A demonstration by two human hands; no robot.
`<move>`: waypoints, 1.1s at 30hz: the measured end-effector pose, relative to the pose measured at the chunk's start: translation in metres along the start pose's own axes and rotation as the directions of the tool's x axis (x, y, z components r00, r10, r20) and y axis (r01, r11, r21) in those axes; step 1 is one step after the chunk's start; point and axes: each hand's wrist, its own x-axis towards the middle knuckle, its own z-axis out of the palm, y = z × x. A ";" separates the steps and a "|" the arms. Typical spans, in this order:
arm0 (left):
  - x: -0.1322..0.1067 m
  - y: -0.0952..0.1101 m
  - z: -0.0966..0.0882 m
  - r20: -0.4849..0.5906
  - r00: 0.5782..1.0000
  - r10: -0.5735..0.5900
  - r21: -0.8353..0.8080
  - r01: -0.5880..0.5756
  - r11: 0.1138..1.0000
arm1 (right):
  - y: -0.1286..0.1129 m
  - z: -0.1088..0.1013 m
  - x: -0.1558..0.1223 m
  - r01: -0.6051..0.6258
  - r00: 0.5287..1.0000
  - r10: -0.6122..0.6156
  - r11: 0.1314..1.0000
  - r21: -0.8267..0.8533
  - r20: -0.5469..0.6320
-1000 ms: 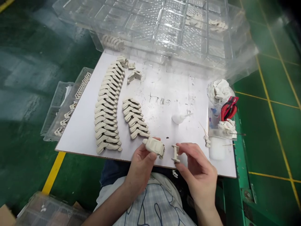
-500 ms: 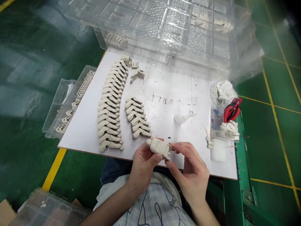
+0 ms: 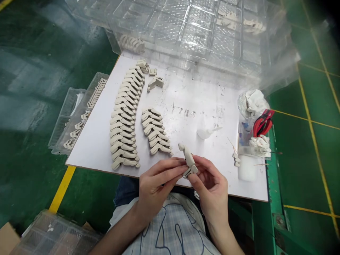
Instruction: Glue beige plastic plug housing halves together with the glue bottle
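Both my hands meet over the near edge of a white board [image 3: 186,95] on my lap. My left hand [image 3: 154,184] and my right hand [image 3: 209,184] pinch the same beige plastic part [image 3: 188,159], which now stands on edge and points away from me. The fingers of both hands are closed on its lower end. Just beyond the part lie two curved rows of the same beige pieces, a long row [image 3: 124,117] and a short row [image 3: 155,132].
Clear plastic compartment trays [image 3: 196,28] lie stacked at the board's far edge. Another clear tray [image 3: 77,113] with beige pieces sits left of the board. At the right stand a white bottle [image 3: 245,168], red-handled cutters [image 3: 261,122], crumpled white cloths [image 3: 253,99] and a small white dropper [image 3: 205,132].
My right hand brought a small spool-shaped piece up to the beige part in my left hand. Both hands then closed on the part and turned it from flat to on edge.
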 end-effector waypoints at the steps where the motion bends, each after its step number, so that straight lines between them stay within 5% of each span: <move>1: 0.001 0.000 -0.001 0.018 0.999 0.033 0.030 -0.034 0.999 | 0.000 0.000 0.000 -0.009 1.000 0.009 1.000 0.015 0.000; 5: 0.005 0.003 0.002 0.042 0.995 0.090 0.121 -0.094 0.988 | -0.001 0.001 -0.003 0.046 0.999 -0.047 0.998 -0.047 -0.020; 11: 0.002 0.000 0.006 -0.100 0.973 0.206 0.208 -0.182 0.961 | -0.003 0.006 -0.008 0.126 0.991 -0.120 0.986 -0.111 0.054; 16: 0.000 -0.003 0.001 -0.080 0.963 0.259 0.165 -0.243 0.956 | -0.004 0.010 -0.011 0.068 0.996 -0.065 0.997 -0.047 0.069; 21: -0.004 -0.003 0.003 -0.124 0.968 0.220 0.124 -0.205 0.971 | -0.002 0.019 -0.015 0.076 0.996 -0.075 0.997 0.032 -0.044; 24: 0.001 -0.005 0.003 -0.113 0.970 0.218 0.104 -0.206 0.973 | 0.002 0.022 -0.013 -0.011 0.997 0.019 0.994 0.108 -0.073; 33: 0.014 -0.002 -0.012 -0.056 0.954 0.294 0.349 -0.257 0.901 | 0.006 0.020 -0.007 -0.145 0.989 0.133 0.955 0.259 0.065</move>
